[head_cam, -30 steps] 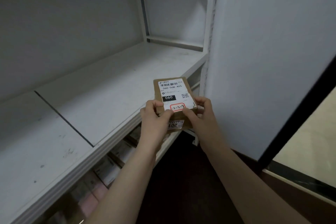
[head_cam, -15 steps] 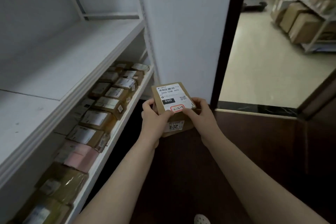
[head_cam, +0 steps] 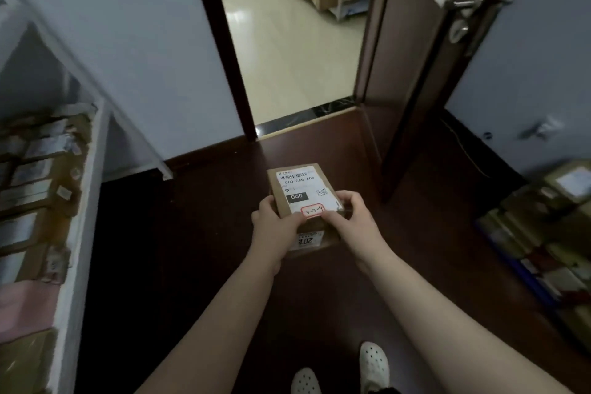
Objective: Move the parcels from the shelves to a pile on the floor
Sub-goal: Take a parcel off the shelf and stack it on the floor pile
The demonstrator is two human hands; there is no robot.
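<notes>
Dark glossy wood floor (head_cam: 192,233); pale tiled rm beyond open doorway (head_cam: 287,57). White shelf (head_cam: 80,201) w/ boxes left of doorway, stacked boxes (head_cam: 543,233) right. Flat rectangular cardboard parcel (head_cam: 303,189) held in air before doorway; white label reads "060". Left hand (head_cam: 271,230) and right hand (head_cam: 355,221) grip its near corners, thumbs on top.

The person has turned from the shelves (head_cam: 80,201), now well left of the gripped parcels (head_cam: 300,192), bringing an open doorway (head_cam: 287,41) beyond them and a floor pile (head_cam: 550,233) to their right.
</notes>
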